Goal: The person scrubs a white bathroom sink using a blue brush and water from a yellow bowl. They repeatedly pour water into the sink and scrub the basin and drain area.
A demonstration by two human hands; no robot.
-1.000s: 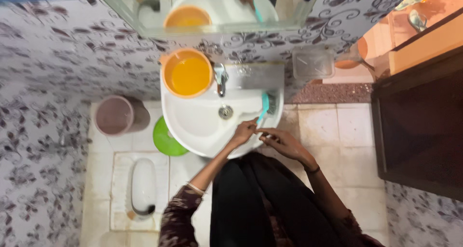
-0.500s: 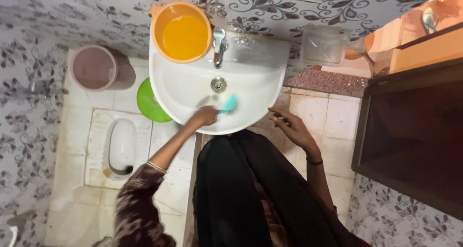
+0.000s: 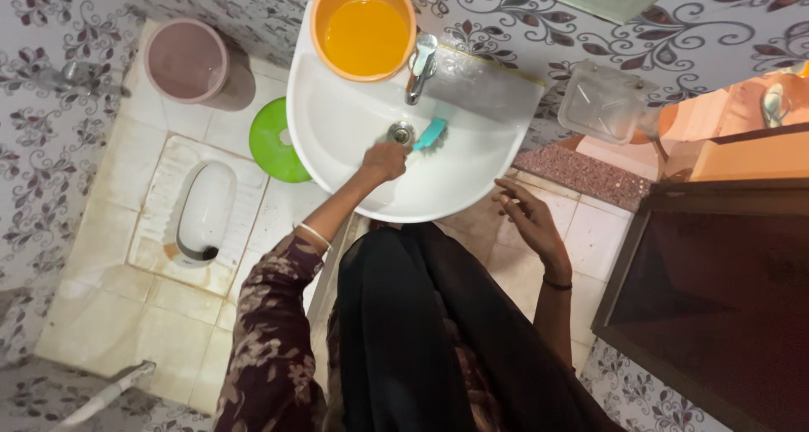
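Floral-tiled washroom wall (image 3: 101, 27) behind a white washbasin (image 3: 472, 179). Left hand (image 3: 384, 160) clamped round a turquoise scrubbing brush (image 3: 430, 134), bristle end in the bowl just beside the drain (image 3: 401, 133), below the tap (image 3: 420, 65). Right hand (image 3: 529, 220) off the rim, fingers loosely apart, holding nothing. Beyond the left hand, orange mug (image 3: 363, 32); farther left, round green lid (image 3: 275, 140), pink bucket (image 3: 187, 64). Clear square plastic container (image 3: 603, 101) above the right hand.

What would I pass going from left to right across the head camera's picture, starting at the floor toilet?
Squat toilet pan → green round lid → left hand holding the teal brush in the white basin → right hand → clear plastic box → dark cabinet.
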